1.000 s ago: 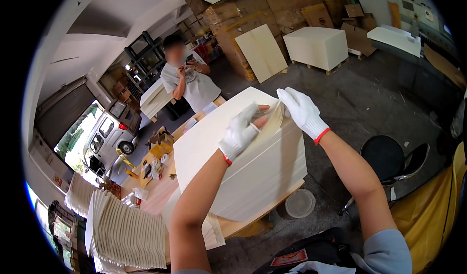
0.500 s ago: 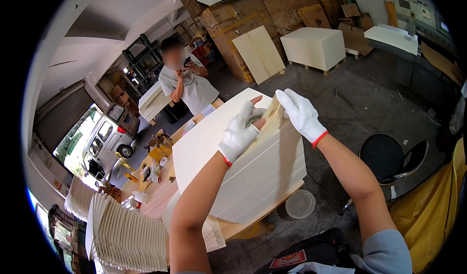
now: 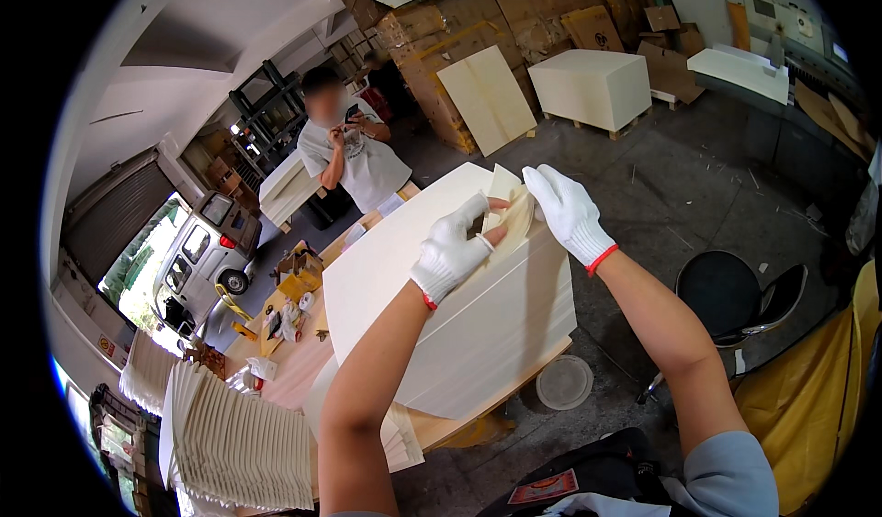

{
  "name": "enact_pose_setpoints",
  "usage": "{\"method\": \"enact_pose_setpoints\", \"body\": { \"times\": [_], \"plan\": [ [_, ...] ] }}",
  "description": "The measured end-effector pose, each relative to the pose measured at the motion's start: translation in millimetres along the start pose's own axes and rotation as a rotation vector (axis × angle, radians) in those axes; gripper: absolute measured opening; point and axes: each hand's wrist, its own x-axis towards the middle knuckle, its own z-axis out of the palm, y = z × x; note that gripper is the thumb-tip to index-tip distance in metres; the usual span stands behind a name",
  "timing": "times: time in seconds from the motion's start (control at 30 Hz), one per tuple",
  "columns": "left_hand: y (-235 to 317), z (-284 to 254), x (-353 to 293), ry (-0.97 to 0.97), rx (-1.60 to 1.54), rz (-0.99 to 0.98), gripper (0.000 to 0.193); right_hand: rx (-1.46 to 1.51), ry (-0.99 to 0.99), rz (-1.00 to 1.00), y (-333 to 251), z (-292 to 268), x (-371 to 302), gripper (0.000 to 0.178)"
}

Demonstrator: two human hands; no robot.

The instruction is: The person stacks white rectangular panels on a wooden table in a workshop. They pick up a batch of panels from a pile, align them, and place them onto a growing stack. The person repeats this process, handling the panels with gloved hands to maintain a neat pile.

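A tall stack of cream paper sheets (image 3: 395, 251) stands at the middle of the view, its far right corner between my two hands. Several sheets (image 3: 519, 212) are lifted and bent there, their edges fanned. My left hand (image 3: 453, 246), in a white knit glove with bare thumb and fingertip, holds the bent sheets from the left; its thumb and forefinger are parted around the paper. On the other side, my white-gloved right hand (image 3: 565, 212) has its fingers together against the sheets' corner. The palm side of each hand is hidden.
Fanned piles of sheets (image 3: 243, 443) lie at the lower left. Small bags and tools are on the wooden table (image 3: 294, 342). A person with a phone (image 3: 354, 150) stands beyond the stack. A black chair (image 3: 721, 292) and a round lidded bucket (image 3: 564, 383) are at the right.
The lifted sheets have shifted, and a flap now stands up beside my left fingertips. My left hand has moved slightly; the right has hardly moved.
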Motion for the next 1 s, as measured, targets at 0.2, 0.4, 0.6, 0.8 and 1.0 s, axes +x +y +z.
{"method": "enact_pose_setpoints", "body": {
  "times": [0.2,0.4,0.6,0.8,1.0],
  "plan": [
    [3.3,-1.1,-3.1,0.052,0.097,0.025,0.037,-0.009,-0.025,0.006,-3.3,-0.5,0.0,0.058],
    [16.4,0.4,-3.4,-0.032,0.086,-0.135,0.037,-0.008,0.01,-0.032,2.7,1.4,-0.1,0.057],
    [1.7,1.9,0.3,-0.007,0.02,-0.058,0.036,-0.003,-0.017,0.014,-0.2,-1.1,-0.8,0.058],
    [8.9,-0.6,-3.3,0.042,0.062,0.034,0.035,0.007,-0.032,0.034,-0.2,-1.7,-1.2,0.056],
    [19.5,0.7,-3.0,-0.004,0.135,-0.065,0.033,0.028,0.004,0.006,0.2,0.3,-3.2,0.055]
  ]
}}
